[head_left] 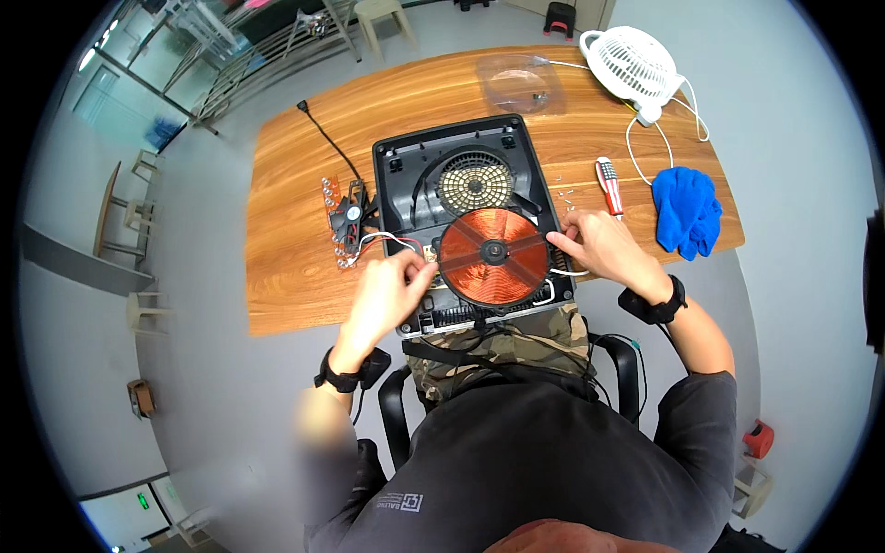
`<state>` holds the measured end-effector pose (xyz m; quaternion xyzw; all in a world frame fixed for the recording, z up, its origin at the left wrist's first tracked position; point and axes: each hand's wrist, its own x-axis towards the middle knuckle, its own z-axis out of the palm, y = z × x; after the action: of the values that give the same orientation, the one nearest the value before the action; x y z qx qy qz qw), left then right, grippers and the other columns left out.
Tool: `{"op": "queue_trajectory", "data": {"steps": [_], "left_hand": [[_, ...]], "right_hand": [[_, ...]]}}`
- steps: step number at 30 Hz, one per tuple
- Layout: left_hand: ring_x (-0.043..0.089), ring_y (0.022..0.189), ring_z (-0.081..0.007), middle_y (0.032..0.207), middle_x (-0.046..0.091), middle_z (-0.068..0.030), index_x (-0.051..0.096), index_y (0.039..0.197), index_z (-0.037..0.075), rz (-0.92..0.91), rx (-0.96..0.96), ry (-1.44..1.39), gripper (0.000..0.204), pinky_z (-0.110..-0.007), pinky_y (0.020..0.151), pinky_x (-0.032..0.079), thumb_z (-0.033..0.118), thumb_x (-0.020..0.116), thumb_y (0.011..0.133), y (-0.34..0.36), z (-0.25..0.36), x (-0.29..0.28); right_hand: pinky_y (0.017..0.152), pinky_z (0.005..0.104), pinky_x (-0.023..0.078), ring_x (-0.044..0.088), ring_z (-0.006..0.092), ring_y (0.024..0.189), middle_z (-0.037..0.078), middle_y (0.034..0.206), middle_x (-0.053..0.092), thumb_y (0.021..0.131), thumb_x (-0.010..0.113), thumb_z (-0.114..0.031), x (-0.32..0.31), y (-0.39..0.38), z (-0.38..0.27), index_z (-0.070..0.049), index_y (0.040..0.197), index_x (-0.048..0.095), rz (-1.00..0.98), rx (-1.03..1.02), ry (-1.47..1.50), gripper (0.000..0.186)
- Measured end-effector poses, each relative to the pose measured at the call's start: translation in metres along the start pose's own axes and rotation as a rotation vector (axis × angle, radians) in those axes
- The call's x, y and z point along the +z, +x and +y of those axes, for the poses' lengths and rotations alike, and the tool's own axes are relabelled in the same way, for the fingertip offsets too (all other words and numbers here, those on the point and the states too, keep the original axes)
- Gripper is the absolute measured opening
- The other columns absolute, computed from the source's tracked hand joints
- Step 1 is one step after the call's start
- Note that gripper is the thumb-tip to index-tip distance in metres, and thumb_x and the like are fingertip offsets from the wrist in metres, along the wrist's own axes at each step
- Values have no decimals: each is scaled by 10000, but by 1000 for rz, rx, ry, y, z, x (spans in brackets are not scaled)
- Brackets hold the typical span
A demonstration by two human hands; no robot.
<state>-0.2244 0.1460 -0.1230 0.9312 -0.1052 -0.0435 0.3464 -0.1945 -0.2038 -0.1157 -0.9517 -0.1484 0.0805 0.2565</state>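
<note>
In front of me a black induction cooker housing (398, 175) rests on the wooden table's near edge, its inside exposed. A round copper induction coil (468, 267) lies over its near half. My left hand (387, 288) is closed at the coil's left rim, close to a red and white wire pair; its fingertips are partly hidden. On the opposite side my right hand (601, 243) pinches the coil's right rim with thumb and fingers. Beyond the coil, a round grille (474, 182) shows in the housing. Left of the housing sits a small black fan (352, 214) with wires attached.
A circuit board strip (329, 198) lies beside the fan. To my right are a screwdriver (609, 187), small screws (567, 195) and a blue cloth (687, 212). A white fan (632, 66) and a clear plastic dish (519, 85) stand at the table's far side (415, 78).
</note>
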Motion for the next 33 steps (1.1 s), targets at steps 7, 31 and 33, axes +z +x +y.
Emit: {"op": "queue_trajectory", "data": {"steps": [7,31,33], "left_hand": [[660,585,-309,639,662,-153,730,944,-22,-20,-29,-78,290,-392,602,499,242,627,1008,-4,5,18],[527,520,-49,621,617,33,639,879,10,67,-191,-506,239,-272,495,399,205,681,1011,3,-2,15],[448,468,-26,613,559,72,606,977,31,12,-261,-850,166,-222,433,324,178,637,1047,2,-1,4]], "right_hand": [[592,449,537,700,358,637,170,667,695,936,749,-320,10,3,-1,20,861,679,85,58,76,355],[495,302,300,327,65,583,-35,590,384,980,736,-263,21,-2,-33,-42,726,488,42,119,398,418],[503,285,271,304,49,609,-64,614,355,986,731,-255,19,2,-37,-62,710,443,33,55,429,443]]}}
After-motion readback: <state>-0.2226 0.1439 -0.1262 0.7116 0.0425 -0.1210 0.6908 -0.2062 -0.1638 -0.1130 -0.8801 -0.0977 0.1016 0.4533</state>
